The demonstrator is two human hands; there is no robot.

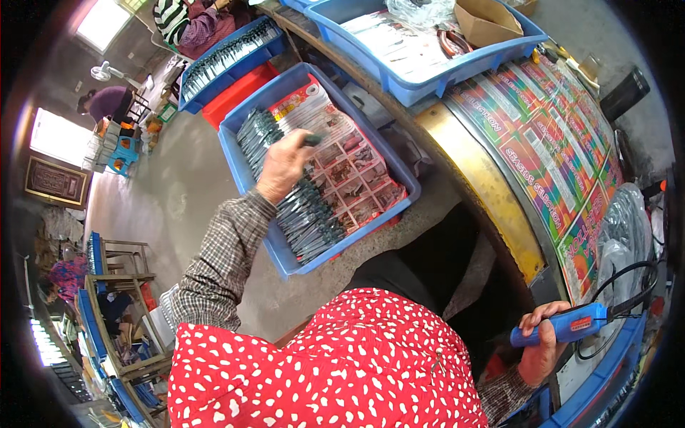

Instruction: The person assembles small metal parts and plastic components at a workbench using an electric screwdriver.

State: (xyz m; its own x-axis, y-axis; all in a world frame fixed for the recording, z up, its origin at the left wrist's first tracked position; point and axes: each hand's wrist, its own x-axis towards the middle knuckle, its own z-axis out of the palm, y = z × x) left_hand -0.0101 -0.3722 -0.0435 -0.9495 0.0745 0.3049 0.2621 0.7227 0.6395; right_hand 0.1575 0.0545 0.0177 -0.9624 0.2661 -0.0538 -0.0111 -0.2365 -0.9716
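Observation:
My left hand (pixel 285 164) is closed over a blue tray (pixel 410 196), with a small dark green piece (pixel 312 140) poking out from its fingers; the rest of that piece is hidden. Beneath the hand, a dense row of slender dark green and silvery pieces (pixel 307 221) lies along the tray's left side. Printed red and white paper (pixel 349 164) lines the bottom beside them. At the lower right, my right hand (pixel 546 339) wraps round a blue handheld tool (pixel 571 324) with a black cable at its far end.
A workbench covered with colourful printed sheets (pixel 528 135) curves along the right. At its back stands a blue bin (pixel 421 89) holding an open carton (pixel 489 21). Another filled blue tray (pixel 228 57) rests beyond a red crate (pixel 239 93). Other people work in the background.

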